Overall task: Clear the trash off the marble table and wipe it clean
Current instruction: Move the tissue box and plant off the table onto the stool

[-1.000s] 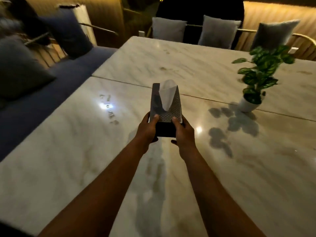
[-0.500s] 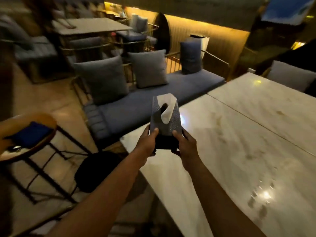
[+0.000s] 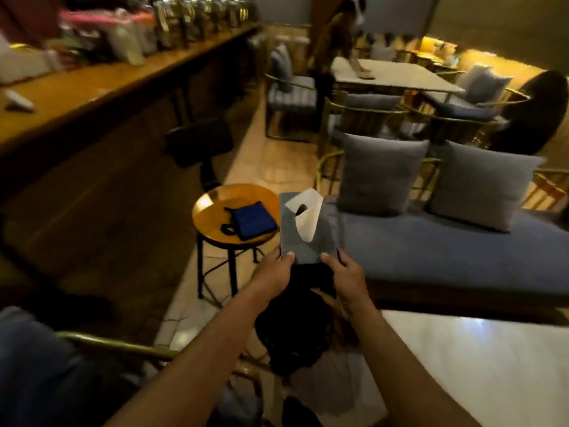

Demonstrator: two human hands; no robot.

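Held a tissue box (image 3: 308,232) in mid-air, left hand (image 3: 271,274) and right hand (image 3: 346,278) each clasping a near corner, thumbs curled onto its grey top; so both grips clenched on the box. Stood clear of the marble tabletop (image 3: 480,365), whose pale corner showed only at lower right, cut off by the frame edge. Had 1 white tissue (image 3: 304,218) sticking up from the slot.

Just left of the box, a round wooden stool (image 3: 212,208) with a blue cloth (image 3: 252,220) lying on its seat. Just right of and behind the box, a blue bench (image 3: 446,257) carrying 2 grey cushions (image 3: 378,177), upright and side by side. Beneath the hands, a dark bag-like shape (image 3: 292,334), too dim to identify. Along the left, a long wooden bar (image 3: 107,87) with blurred bottles (image 3: 197,16) at its far end and a black chair (image 3: 200,143) before it. Farther back, another table (image 3: 397,75) ringed by gold-framed chairs (image 3: 289,100).

Hidden by the hands: the box's near end. At lower left, a blurred blue fabric patch (image 3: 34,365) behind a brass rail (image 3: 117,346), not clear enough to name. Smeared by motion, the upper left corner.
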